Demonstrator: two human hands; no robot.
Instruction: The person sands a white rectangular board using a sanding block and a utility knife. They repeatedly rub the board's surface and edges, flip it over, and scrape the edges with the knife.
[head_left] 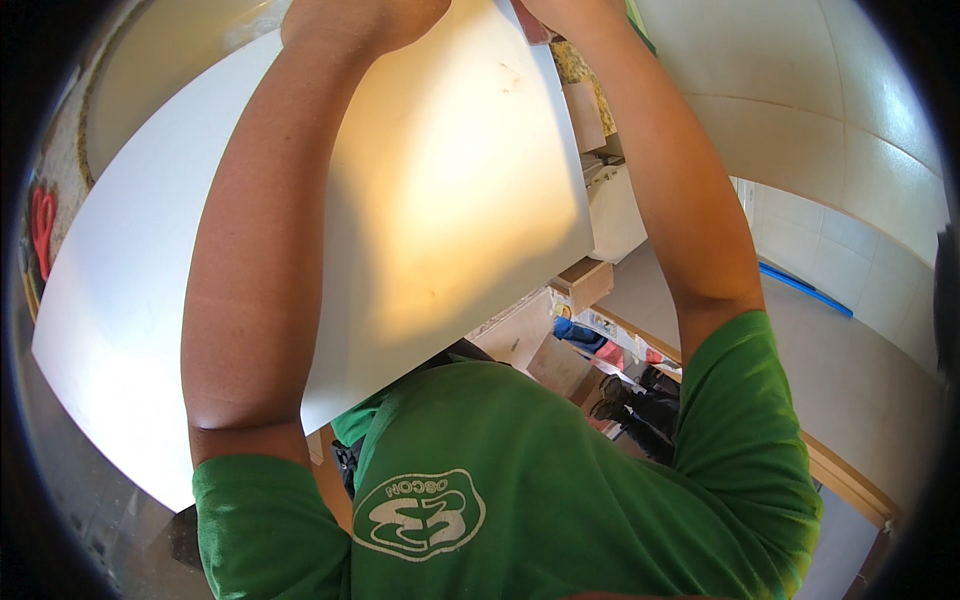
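Note:
A large flat white panel (455,190) spans the space before me, lit warmly in its middle, with its near edge close to my body. My left arm reaches over it, and my left hand (368,18) is at the top of the view, over the panel's far part; its fingers are cut off. My right hand (575,12) is beside the panel's far right corner, its fingers also out of view. A small dark red piece (531,22) shows next to it. Whether either hand grips anything is hidden.
Red-handled scissors or pliers (43,225) lie at the far left. Right of the panel are a speckled stone edge (572,65) and an open wooden drawer (583,283). Lower down sit colourful packages and dark items (640,405). A blue strip (806,290) lies by the tiled wall (780,70).

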